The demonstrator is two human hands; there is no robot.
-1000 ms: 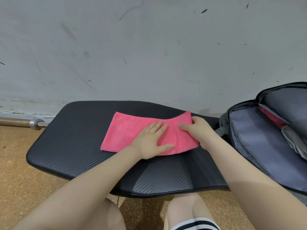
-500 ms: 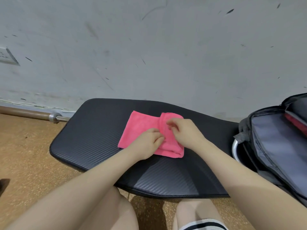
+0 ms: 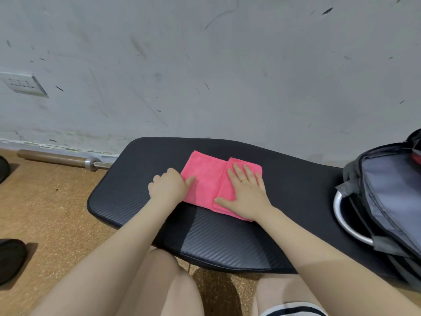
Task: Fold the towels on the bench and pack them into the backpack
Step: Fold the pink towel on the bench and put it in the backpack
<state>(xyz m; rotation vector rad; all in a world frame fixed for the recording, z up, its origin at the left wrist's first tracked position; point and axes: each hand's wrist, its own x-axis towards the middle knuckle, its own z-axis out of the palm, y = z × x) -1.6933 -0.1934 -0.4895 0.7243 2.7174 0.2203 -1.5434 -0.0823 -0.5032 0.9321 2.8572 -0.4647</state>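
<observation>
Where half a second ago both hands were bunched together over the right flap, the right hand (image 3: 245, 192) now lies flat with fingers spread, pressing the folded-over flap down onto the pink towel (image 3: 206, 179). The left hand (image 3: 168, 187) has shifted to the towel's left edge, its fingers curled; the thumb rests on the cloth, but I cannot tell whether it pinches the hem. That suggests 1 fold is set and the left side is due to come across next.

The towel sits mid-bench, nearer the wall side of the black bench (image 3: 127, 197), with bare padding all round it. Its near right corner lies closest to the front edge. The backpack (image 3: 387, 197) stands open at the right end, well apart from the towel, leaving a free stretch for carrying it over. A barbell (image 3: 61, 158) lies on the floor to the left.
</observation>
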